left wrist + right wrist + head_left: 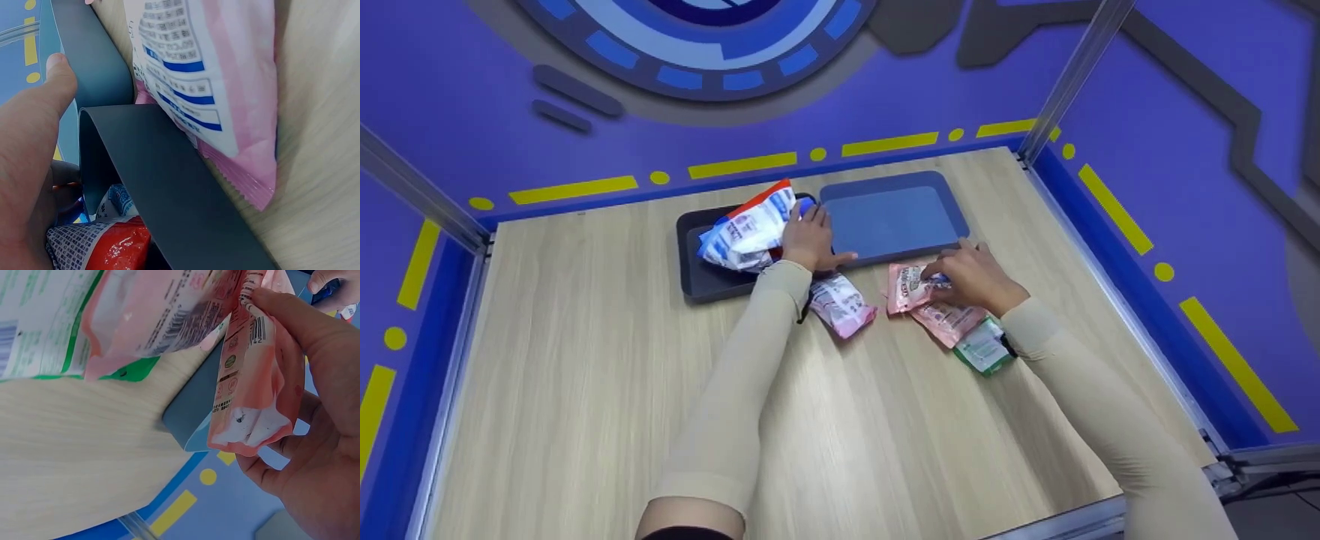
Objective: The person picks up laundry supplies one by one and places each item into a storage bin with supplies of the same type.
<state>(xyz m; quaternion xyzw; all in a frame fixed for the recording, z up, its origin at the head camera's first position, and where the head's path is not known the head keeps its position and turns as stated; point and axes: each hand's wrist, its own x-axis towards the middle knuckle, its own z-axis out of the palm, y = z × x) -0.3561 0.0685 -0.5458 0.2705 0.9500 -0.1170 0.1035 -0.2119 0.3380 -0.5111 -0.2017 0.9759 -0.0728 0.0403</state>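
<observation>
My left hand (810, 238) rests at the right side of a white, blue and red snack bag (754, 229) in the left dark tray (687, 262). Its thumb points out to the right, apart from the fingers. A small blue item by the fingertips is mostly hidden. With thumb and fingers, my right hand (979, 276) pinches a pink packet (250, 377) in front of the right tray (889, 217). Beside that packet lie another pink packet (949, 321) and a green and white packet (984, 346). A pink and white packet (185, 73) lies against the left tray's front wall.
Both trays stand side by side near the back of the wooden table (585, 360). Blue panels (780, 127) rise behind and at the sides, with metal posts (1072, 75) at the corners. Only plain tray floor shows in the right tray.
</observation>
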